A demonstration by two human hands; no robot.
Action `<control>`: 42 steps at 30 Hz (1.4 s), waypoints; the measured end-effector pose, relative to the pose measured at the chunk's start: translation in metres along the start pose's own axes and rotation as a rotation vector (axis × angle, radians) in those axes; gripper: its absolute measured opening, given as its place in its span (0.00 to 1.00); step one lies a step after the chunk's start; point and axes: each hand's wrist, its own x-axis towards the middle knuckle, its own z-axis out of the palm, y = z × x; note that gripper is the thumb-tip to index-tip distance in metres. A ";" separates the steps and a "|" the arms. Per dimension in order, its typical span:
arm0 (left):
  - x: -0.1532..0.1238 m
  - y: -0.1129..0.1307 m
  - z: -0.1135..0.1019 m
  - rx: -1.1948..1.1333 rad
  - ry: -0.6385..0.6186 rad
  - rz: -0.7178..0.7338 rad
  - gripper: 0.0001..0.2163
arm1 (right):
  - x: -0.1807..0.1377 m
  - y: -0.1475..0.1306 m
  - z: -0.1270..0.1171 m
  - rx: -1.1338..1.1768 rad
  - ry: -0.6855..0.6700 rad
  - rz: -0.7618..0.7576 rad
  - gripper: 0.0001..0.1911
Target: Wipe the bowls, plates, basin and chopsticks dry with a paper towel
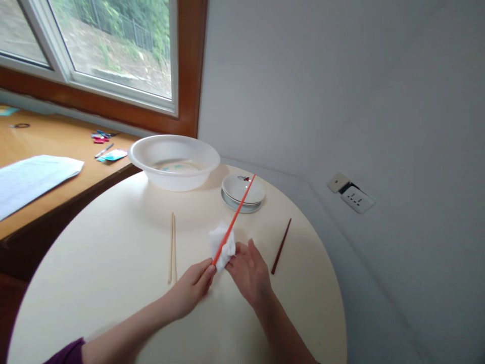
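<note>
My left hand [191,288] pinches the near end of a red chopstick [237,215], which slants up and away toward the small bowls. My right hand [248,273] grips a crumpled white tissue [223,246] that is wrapped around the lower part of that chopstick. A pair of pale wooden chopsticks [172,247] lies on the round cream table [113,273] just left of my hands. A dark brown chopstick [281,245] lies to the right of my right hand.
A large white plastic basin [174,162] stands at the table's far side, with stacked small white bowls [243,193] to its right. A wooden desk [45,141] at left holds papers [30,177], pens and scissors. A wall socket [352,194] sits on the grey wall.
</note>
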 end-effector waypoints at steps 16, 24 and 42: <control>-0.001 0.008 0.000 -0.325 -0.113 -0.083 0.24 | 0.006 0.031 -0.012 -0.291 0.031 -0.106 0.07; -0.002 0.011 0.003 -0.474 -0.114 -0.115 0.26 | 0.002 0.032 -0.009 -0.449 0.068 -0.163 0.07; 0.004 -0.010 0.004 -0.232 -0.055 -0.090 0.24 | 0.009 0.011 -0.014 -0.378 0.214 -0.298 0.06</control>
